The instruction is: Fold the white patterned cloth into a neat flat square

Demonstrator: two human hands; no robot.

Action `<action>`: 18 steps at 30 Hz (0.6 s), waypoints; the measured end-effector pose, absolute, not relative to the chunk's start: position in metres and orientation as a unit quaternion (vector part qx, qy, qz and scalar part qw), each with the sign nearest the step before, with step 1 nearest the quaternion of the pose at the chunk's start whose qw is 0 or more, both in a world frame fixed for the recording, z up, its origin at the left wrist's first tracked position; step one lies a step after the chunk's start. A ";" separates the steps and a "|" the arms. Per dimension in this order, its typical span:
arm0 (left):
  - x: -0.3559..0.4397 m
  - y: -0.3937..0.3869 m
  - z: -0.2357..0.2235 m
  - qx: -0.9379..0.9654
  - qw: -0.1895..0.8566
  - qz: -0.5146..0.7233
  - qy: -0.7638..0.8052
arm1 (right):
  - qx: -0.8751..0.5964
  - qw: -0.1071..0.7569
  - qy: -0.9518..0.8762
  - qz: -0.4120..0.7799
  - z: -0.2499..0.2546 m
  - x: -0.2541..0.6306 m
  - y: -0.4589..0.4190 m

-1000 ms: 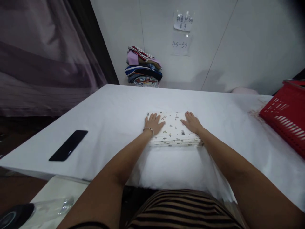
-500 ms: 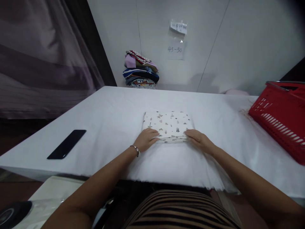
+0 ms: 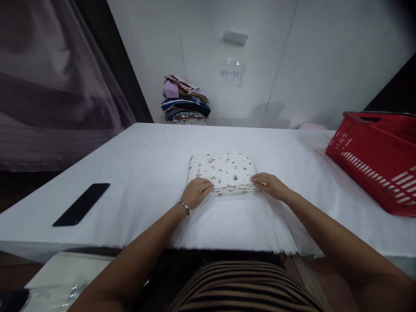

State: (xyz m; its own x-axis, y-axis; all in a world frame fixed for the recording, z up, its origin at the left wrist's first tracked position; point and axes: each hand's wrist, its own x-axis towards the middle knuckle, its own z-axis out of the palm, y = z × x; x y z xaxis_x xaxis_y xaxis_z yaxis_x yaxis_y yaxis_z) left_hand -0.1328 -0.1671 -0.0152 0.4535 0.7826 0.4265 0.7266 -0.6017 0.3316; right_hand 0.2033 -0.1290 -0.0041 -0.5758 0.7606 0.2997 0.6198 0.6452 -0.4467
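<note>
A folded white cloth with small printed figures lies flat in the middle of the white table. My left hand, with a thin bracelet at the wrist, grips the cloth's near left corner with curled fingers. At the near right corner, my right hand pinches the cloth's edge, fingers closed on the layers.
A black phone lies on the table's left side. A red plastic basket stands at the right edge. A stack of folded coloured clothes sits against the white wall behind the table. A dark curtain hangs at left.
Both hands slid back from lying flat on top of the cloth to gripping its near corners. The view has tilted slightly.
</note>
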 end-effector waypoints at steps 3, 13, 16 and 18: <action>-0.132 -0.167 -0.015 0.847 0.052 0.274 0.453 | -0.371 0.204 -0.897 0.127 -0.001 0.202 -0.127; -0.129 -0.170 -0.011 0.857 0.020 0.245 0.454 | -0.350 0.151 -0.919 0.100 0.003 0.203 -0.125; -0.127 -0.170 -0.010 0.857 0.008 0.230 0.461 | -0.348 0.148 -0.923 0.076 0.005 0.198 -0.128; -0.126 -0.170 -0.008 0.854 0.006 0.220 0.471 | -0.358 0.152 -0.920 0.052 0.008 0.194 -0.131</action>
